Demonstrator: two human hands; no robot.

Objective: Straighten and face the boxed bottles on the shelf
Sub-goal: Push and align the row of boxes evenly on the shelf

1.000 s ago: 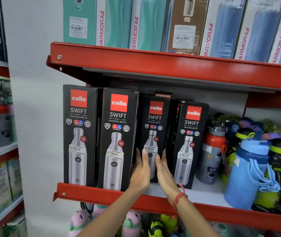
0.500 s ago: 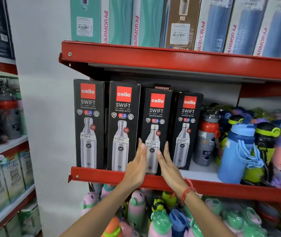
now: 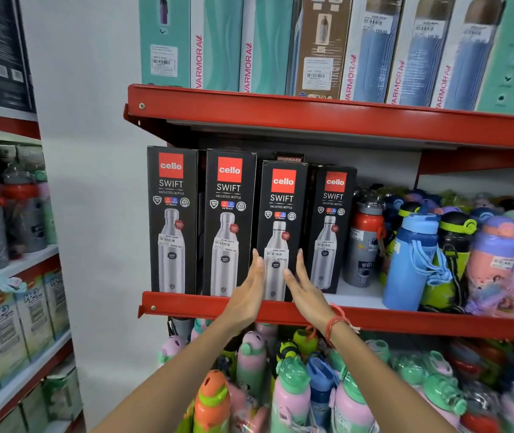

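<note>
Four black boxed bottles with red "cello" labels stand in a row on the red shelf (image 3: 205, 303). The first box (image 3: 173, 220) and second box (image 3: 229, 223) face forward at the front lip. Beside them at the lip stands the third box (image 3: 280, 214). My left hand (image 3: 248, 292) lies flat against its lower left side. My right hand (image 3: 304, 290) is flat against its lower right edge, so the box is clamped between both palms. The fourth box (image 3: 330, 226) stands further back and is turned slightly.
Loose bottles, among them a grey-and-red one (image 3: 363, 242) and a blue one (image 3: 410, 260), crowd the shelf right of the boxes. Tall teal and blue cartons (image 3: 268, 42) fill the shelf above, and coloured bottles (image 3: 287, 389) the level below. A white wall (image 3: 93, 182) is on the left.
The third box has come forward from the back of the shelf to the front lip between my hands. My head has shifted, so the shelf sits further right and lower in view.
</note>
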